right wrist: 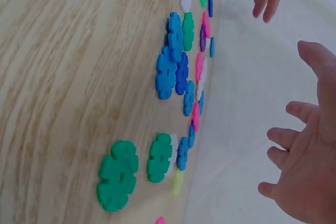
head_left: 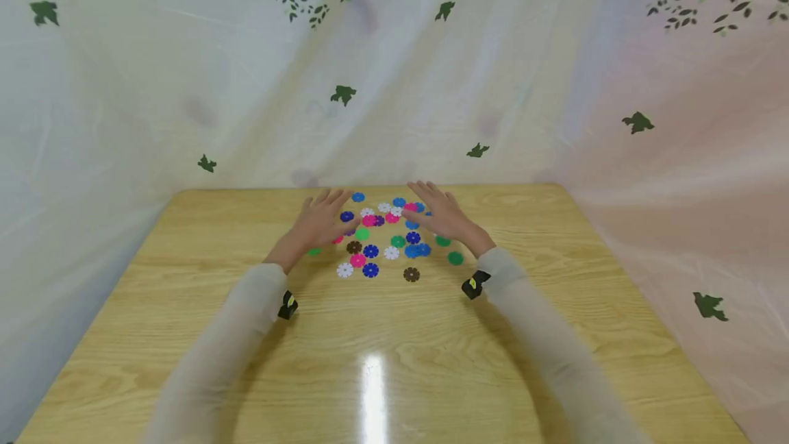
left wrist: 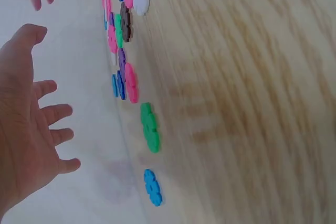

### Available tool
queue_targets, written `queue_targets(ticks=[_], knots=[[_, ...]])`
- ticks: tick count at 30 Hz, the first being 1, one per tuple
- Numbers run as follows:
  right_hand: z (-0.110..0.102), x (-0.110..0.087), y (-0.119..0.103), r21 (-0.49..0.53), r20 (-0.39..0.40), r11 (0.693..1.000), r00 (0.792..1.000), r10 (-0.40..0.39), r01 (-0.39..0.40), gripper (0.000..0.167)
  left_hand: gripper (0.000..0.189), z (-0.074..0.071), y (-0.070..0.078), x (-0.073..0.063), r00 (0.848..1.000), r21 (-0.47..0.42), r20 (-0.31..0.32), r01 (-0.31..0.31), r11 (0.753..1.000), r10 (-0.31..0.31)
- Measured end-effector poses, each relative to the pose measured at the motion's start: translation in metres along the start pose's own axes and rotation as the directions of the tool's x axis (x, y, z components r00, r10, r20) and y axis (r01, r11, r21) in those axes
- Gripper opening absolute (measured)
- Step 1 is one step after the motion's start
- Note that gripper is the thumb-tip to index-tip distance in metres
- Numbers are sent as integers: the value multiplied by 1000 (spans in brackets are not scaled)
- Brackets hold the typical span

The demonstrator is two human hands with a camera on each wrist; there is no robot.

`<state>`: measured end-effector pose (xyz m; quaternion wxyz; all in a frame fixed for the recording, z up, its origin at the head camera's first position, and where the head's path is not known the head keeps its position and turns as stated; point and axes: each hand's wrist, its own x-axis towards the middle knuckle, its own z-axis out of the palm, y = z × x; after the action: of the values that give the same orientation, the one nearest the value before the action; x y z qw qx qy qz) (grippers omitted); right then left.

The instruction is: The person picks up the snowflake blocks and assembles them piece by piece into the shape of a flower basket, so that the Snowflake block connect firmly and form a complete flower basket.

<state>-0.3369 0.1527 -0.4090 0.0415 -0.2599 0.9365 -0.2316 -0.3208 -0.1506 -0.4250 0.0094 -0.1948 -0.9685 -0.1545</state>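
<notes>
Many small notched plastic discs, shaped like flowers, lie scattered at the far part of the table in the head view. Among them are a white disc (head_left: 344, 270), a brown disc (head_left: 411, 274) and a dark green disc (head_left: 455, 258). Above the left side of the scatter hovers my left hand (head_left: 322, 219), fingers spread and holding nothing. My right hand (head_left: 445, 215) is raised over the right side, likewise spread and without a thing in it. A green disc (left wrist: 149, 128) and a blue disc (left wrist: 153, 187) lie below the left hand. Both hands hide some discs.
The wooden table (head_left: 382, 327) stretches toward me, with a bright light reflection on it. A pale curtain (head_left: 394, 88) printed with leaves hangs behind the table's far edge and along its sides. Each forearm wears a small black device (head_left: 476, 284) near the wrist.
</notes>
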Motion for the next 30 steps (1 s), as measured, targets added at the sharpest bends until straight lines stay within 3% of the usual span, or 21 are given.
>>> queue_targets(ticks=[4,8,12,15,22,30], knots=[[-4,-3,-1,92,6,993,998,-69,68,76,78,-4,1,-2,998,-16,48,-50,999,51],[-5,-10,-4,207,52,973,992,-115,102,74,78,-7,0,-9,990,-96,95,-99,990,108],[1,-19,-4,218,86,964,981,-174,152,70,69,-9,-1,-23,975,-222,159,-116,968,153],[6,-27,-4,180,105,965,972,-212,191,63,58,-7,-1,-33,962,-258,201,-130,957,185],[18,-40,0,151,213,968,949,-232,203,42,36,2,1,-40,942,-212,220,-205,955,252],[32,-42,4,176,237,945,920,-312,275,30,26,4,3,-38,937,-223,257,-180,958,236]])
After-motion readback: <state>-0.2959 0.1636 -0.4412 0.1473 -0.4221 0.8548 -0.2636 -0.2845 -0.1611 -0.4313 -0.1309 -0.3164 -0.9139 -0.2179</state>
